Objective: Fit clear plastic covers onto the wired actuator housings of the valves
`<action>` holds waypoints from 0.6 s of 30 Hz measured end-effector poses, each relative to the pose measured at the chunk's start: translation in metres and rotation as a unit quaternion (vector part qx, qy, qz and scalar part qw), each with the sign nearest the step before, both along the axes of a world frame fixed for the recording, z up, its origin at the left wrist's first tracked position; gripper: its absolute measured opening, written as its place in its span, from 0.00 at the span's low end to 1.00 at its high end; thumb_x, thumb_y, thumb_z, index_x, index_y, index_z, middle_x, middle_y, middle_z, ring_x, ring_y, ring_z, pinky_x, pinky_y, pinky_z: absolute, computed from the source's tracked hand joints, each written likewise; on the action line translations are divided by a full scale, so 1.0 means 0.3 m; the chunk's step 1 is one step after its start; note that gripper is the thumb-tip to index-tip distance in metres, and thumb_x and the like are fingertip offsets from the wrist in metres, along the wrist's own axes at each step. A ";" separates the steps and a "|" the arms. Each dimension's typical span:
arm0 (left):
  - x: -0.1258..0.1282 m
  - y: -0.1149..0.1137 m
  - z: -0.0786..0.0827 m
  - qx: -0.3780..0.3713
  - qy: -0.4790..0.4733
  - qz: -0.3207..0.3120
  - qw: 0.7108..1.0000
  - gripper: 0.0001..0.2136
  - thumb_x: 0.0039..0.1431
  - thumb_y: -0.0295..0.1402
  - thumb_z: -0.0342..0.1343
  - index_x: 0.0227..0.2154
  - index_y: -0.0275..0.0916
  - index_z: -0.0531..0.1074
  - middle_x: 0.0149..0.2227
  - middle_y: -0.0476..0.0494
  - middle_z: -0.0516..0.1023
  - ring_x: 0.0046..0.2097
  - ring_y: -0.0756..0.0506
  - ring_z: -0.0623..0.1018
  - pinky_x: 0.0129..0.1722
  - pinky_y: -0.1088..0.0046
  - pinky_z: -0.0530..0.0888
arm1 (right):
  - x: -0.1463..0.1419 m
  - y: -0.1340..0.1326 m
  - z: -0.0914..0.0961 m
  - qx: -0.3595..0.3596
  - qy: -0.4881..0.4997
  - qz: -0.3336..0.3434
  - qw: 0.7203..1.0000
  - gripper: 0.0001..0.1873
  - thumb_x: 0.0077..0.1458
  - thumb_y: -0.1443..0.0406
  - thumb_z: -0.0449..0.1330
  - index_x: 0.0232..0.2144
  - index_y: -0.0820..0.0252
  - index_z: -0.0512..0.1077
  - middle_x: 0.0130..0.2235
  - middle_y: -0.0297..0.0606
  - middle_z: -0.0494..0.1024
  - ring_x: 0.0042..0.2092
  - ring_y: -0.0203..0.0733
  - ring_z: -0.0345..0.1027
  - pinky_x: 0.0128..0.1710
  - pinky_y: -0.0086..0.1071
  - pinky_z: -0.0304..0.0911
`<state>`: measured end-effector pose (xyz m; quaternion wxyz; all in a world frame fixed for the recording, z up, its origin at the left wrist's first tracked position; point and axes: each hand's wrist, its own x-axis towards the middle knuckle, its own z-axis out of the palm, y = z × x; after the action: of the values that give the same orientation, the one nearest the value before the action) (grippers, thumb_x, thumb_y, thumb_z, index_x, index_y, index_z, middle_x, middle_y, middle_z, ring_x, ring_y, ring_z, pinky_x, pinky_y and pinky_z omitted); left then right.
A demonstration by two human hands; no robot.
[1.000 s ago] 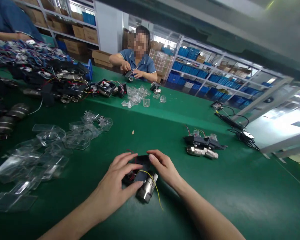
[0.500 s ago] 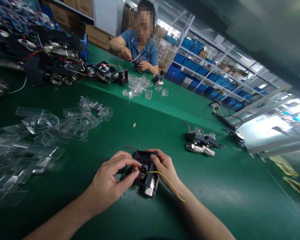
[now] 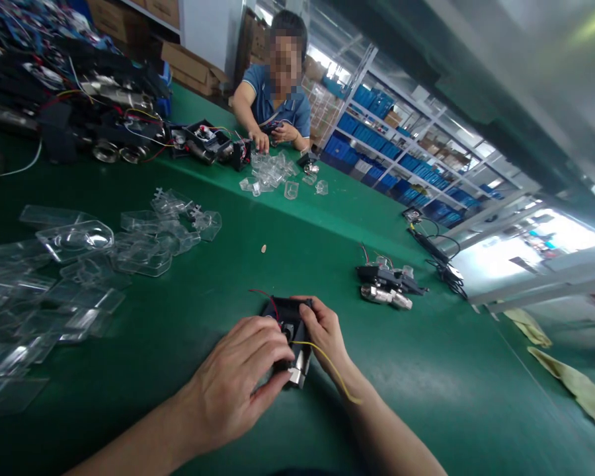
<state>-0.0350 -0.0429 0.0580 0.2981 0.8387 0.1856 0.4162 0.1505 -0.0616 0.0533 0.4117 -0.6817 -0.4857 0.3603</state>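
Note:
A small black module (image 3: 288, 317) with a silver metal cylinder (image 3: 299, 369) at its near end lies on the green table (image 3: 426, 383) in front of me. My left hand (image 3: 245, 380) curls over its left side, fingers pressing on the top. Gripping its right edge is my right hand (image 3: 324, 330), fingers wrapped round the casing. A red wire (image 3: 264, 294) loops out at the back and a yellow wire (image 3: 327, 363) trails over my right wrist.
Clear plastic covers (image 3: 79, 258) lie scattered at the left. Two finished black-and-silver units (image 3: 387, 285) sit to the right, with a black cable (image 3: 434, 251) beyond. A pile of wired parts (image 3: 79, 112) fills the far left. A person in blue (image 3: 275, 106) works across the table.
My left hand has moved from pinching the red wire to covering the module's top. The module has turned slightly and the view has tilted and shifted left.

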 end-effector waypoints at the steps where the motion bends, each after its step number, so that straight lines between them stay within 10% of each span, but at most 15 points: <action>1: 0.001 -0.003 -0.003 -0.003 0.018 0.008 1.000 0.12 0.58 0.25 0.54 0.45 0.37 0.67 0.41 0.42 0.74 0.48 0.44 0.70 0.50 0.63 0.68 | 0.002 -0.004 0.001 0.003 0.005 -0.005 1.000 0.16 0.55 0.58 0.52 0.38 0.62 0.73 0.30 0.34 0.73 0.31 0.35 0.62 0.30 0.26 0.59; 18: -0.009 -0.005 -0.015 0.143 0.028 -0.013 0.989 0.08 0.57 0.20 0.54 0.39 0.35 0.71 0.37 0.43 0.78 0.42 0.46 0.75 0.47 0.67 0.73 | 0.003 -0.017 -0.026 0.024 0.003 -0.019 1.000 0.17 0.57 0.58 0.50 0.40 0.61 0.73 0.31 0.34 0.72 0.31 0.35 0.61 0.30 0.26 0.58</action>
<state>-0.0378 -0.0444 0.0536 0.1754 0.8866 0.1213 0.4105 0.1512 -0.0666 0.0456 0.4362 -0.6798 -0.4797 0.3429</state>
